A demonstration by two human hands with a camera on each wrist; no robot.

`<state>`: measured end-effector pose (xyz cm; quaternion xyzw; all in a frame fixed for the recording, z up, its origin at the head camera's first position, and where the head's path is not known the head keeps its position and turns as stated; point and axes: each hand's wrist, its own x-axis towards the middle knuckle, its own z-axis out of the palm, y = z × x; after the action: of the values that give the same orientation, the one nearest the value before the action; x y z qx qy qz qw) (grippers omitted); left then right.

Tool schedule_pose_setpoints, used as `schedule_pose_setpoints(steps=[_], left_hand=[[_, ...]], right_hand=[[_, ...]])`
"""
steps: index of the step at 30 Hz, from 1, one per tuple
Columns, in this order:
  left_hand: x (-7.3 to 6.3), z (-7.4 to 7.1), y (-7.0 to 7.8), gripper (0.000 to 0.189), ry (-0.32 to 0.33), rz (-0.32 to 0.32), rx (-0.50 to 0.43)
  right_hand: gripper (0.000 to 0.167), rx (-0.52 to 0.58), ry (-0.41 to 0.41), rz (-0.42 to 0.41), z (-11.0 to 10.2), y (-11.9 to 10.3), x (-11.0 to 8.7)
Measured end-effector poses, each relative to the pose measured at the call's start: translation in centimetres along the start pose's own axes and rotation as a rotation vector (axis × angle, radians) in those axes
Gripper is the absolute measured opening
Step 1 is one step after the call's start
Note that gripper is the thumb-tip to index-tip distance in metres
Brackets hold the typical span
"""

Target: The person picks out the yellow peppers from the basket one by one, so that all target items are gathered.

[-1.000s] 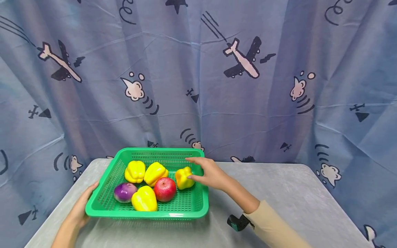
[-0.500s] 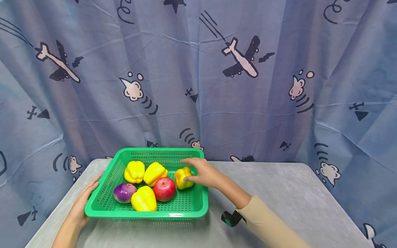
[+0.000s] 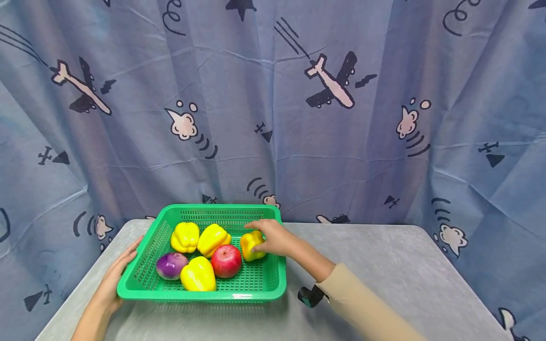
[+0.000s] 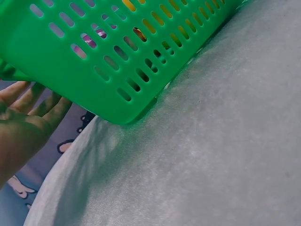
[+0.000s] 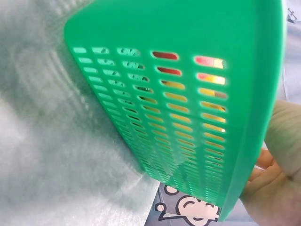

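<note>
1. Here, low and slightly left of centre in the frame: the rightmost yellow pepper (image 3: 247,245), inside the right end of the green basket (image 3: 200,295), which stands on the grey desk (image 3: 367,274).
2. My right grip (image 3: 275,237) enters over the basket's right wall, unclenched, with thumb and fingers spread. The thumb overlaps the pepper's near side; whether it touches, I cannot tell.
3. Governing relation: the pepper lies just left of my right palm, between thumb and fingers, so a pinch would, I judge, cross it from front to back. With part covered, its long axis is unclear to me.
4. My left grip (image 3: 113,280), lower left, is farther off, fingers extended along the basket's outer left wall.
5. The red fruit (image 3: 226,261) sits immediately lower left of the pepper; contact uncertain.
</note>
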<state>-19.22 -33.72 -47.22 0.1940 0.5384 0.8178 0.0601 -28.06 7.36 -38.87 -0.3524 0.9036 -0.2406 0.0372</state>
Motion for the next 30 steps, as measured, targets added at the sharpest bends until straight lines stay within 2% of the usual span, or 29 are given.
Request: schedule_pose_setpoints(steps=[6,15,24,30], left_hand=[[0.0,0.0,0.0,0.058,0.009,0.002,0.012],[0.0,-0.1,-0.2,0.059,-0.013,0.009,-0.011],[0.0,0.0,-0.2,0.058,0.0,0.012,0.0],[0.0,0.1,-0.2,0.056,0.038,0.003,0.041]], right_hand=[[0.051,-0.01,-0.048,0.038,-0.1,-0.2,0.6],[0.049,-0.011,-0.094,0.101,0.0,-0.4,1.3],[0.046,0.044,-0.134,0.167,-0.1,-1.1,1.9],[0.043,0.123,-0.147,0.279,0.2,-1.8,2.2]])
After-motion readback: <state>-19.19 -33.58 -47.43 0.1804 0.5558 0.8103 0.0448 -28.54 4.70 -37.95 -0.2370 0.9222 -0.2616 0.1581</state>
